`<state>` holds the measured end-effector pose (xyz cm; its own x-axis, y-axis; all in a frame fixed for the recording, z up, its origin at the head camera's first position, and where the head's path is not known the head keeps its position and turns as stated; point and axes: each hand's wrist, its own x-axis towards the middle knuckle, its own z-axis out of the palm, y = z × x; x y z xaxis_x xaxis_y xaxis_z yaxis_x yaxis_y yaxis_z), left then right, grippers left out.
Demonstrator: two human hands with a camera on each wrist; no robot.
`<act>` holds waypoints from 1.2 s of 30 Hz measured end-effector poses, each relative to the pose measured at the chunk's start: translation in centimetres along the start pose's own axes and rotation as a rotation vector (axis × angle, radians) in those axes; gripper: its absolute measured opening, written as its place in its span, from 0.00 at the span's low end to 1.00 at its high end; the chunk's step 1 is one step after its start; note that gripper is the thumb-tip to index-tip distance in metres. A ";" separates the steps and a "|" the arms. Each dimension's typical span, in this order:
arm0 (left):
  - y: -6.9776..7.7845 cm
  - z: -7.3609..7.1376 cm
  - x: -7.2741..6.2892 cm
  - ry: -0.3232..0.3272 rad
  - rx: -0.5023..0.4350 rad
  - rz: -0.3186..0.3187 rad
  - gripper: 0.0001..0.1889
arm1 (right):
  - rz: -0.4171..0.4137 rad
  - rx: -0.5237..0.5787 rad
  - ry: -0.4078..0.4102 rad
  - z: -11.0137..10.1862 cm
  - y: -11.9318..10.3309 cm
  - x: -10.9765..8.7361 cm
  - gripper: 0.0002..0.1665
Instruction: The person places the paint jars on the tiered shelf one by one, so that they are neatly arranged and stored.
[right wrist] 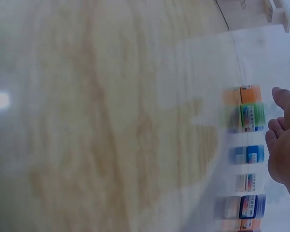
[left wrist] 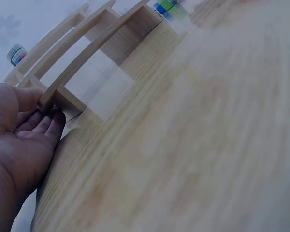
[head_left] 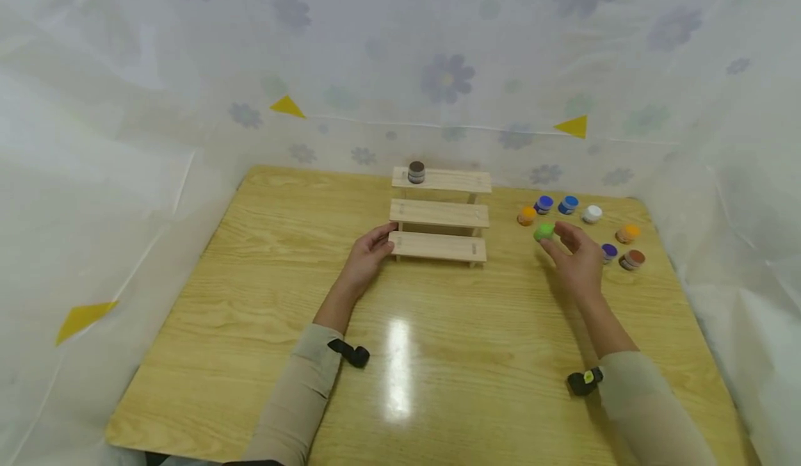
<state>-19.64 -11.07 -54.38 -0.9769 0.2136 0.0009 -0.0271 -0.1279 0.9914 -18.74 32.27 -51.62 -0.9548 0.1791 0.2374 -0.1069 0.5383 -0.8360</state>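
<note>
One grip held, another waited

The left hand (head_left: pixel 366 257) pinched the stepped wooden stand (head_left: pixel 438 247) by its lowest plank; the right hand (head_left: pixel 578 264) — fingers parted, grasping nothing — hovered at the green jar (head_left: pixel 544 231), among squat round jars (head_left: pixel 628 234) on the grained table (head_left: pixel 250 278). A pick-up seemed the step, calling for a pinch.

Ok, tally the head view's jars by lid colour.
Round green-lidded jar: 1
Round orange-lidded jars: 2
Round blue/violet-lidded jars: 3
Round white-lidded jar: 1
Round reddish-brown-lidded jar: 1
Round dark-brown-lidded jar: 1
Total visible: 9
</note>
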 end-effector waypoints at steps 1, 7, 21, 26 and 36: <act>0.0 0.0 0.0 0.002 0.000 0.000 0.25 | 0.013 -0.002 0.000 0.0 0.2 0.1 0.33; -0.2 0.1 0.0 -0.001 -0.007 0.006 0.25 | 0.034 -0.035 -0.019 -0.2 1.3 1.1 0.32; 0.2 0.5 -0.2 -0.008 0.032 -0.015 0.24 | 0.037 -0.115 -0.025 0.6 2.1 1.7 0.29; 0.3 0.4 -0.2 -0.006 0.040 -0.014 0.24 | 0.057 -0.036 -0.035 0.7 1.2 1.4 0.30; 0.2 0.1 -0.3 0.003 0.034 -0.015 0.25 | -0.089 -0.106 -0.010 1.3 -2.2 2.6 0.28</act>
<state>-19.37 -11.09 -54.15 -0.9772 0.2119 -0.0141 -0.0343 -0.0922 0.9952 -21.32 30.51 -49.81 -0.9455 0.1187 0.3031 -0.1621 0.6355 -0.7549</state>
